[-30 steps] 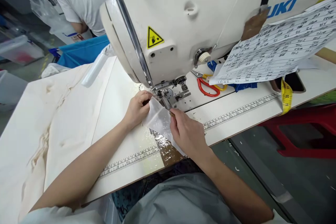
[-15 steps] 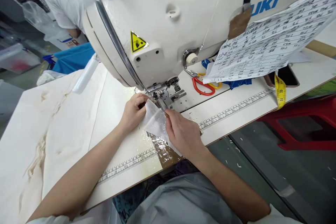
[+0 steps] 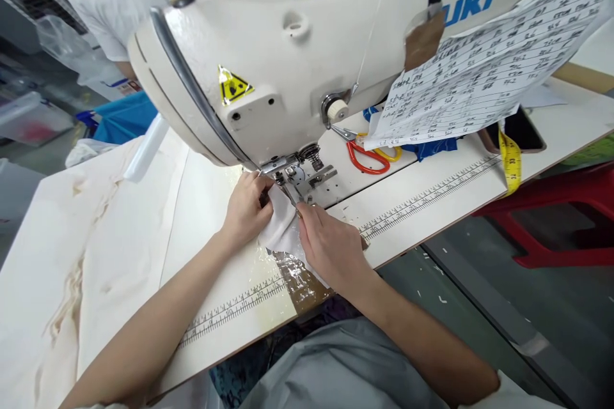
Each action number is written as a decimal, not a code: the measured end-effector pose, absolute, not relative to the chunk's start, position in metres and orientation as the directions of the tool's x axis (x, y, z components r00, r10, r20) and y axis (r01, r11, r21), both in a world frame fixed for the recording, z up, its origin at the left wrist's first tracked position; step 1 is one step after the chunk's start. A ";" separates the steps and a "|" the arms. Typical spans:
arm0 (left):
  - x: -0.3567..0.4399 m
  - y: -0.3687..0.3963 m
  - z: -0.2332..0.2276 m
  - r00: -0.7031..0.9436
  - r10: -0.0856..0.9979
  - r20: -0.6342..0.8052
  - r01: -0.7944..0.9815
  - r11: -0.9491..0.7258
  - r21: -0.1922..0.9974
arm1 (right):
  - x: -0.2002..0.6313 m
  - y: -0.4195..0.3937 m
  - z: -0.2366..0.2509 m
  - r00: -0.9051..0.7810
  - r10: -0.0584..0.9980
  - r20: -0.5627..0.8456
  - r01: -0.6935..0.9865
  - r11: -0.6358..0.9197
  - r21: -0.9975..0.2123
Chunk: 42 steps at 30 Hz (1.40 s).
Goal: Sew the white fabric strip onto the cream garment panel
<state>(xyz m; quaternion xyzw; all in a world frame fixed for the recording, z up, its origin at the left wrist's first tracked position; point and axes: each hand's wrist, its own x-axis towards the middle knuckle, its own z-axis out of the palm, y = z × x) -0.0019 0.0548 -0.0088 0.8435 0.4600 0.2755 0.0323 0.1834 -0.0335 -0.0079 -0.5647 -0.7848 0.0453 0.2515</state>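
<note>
While both hands crowd the needle area, I note the small white semi-sheer fabric piece (image 3: 283, 230) lies on the desk (image 3: 432, 195) under the presser foot (image 3: 290, 182) of the cream sewing machine (image 3: 297, 57). Left hand (image 3: 247, 208): fingers closed, pinching the fabric's far edge. Right hand (image 3: 330, 246): fingers curled, pressing the near edge; a thin tool may be in them, cannot tell. Judgement: keep the cloth flat and taut, fingertips clear of the needle. Fabric thin, limp, slightly glossy. Red-handled scissors (image 3: 367, 156) and yellow tape measure (image 3: 511, 163) sit well apart.
</note>
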 end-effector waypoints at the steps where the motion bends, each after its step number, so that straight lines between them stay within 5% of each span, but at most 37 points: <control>1: -0.002 0.055 -0.009 0.420 0.795 0.439 0.755 -0.574 0.317 | 0.183 -0.034 -0.008 -0.232 0.910 0.344 0.865 0.355 -0.354; 7: -0.005 0.054 -0.006 0.334 0.872 0.357 0.685 -0.485 0.544 | 0.185 -0.034 -0.007 -0.222 0.913 0.343 0.854 0.351 -0.384; 11: -0.005 0.053 -0.005 0.315 0.882 0.351 0.674 -0.468 0.571 | 0.185 -0.032 -0.006 -0.221 0.920 0.324 0.859 0.341 -0.382; 17: -0.006 0.055 -0.005 0.503 0.696 0.513 0.696 -0.677 0.237 | 0.180 -0.030 -0.004 -0.226 0.921 0.319 0.901 0.322 -0.292; 20: -0.005 0.054 0.001 0.633 0.611 0.477 0.654 -0.751 0.094 | 0.184 -0.037 -0.004 -0.216 0.904 0.368 0.911 0.322 -0.258; 28: 0.001 0.030 0.017 0.727 0.633 0.264 0.659 -0.752 -0.013 | 0.208 -0.101 0.004 -0.235 0.901 0.366 0.712 0.415 -0.566; 42: 0.013 -0.001 0.008 0.678 0.706 0.204 0.733 -0.670 -0.120 | 0.215 -0.108 -0.002 -0.348 0.849 0.397 0.760 0.504 -0.411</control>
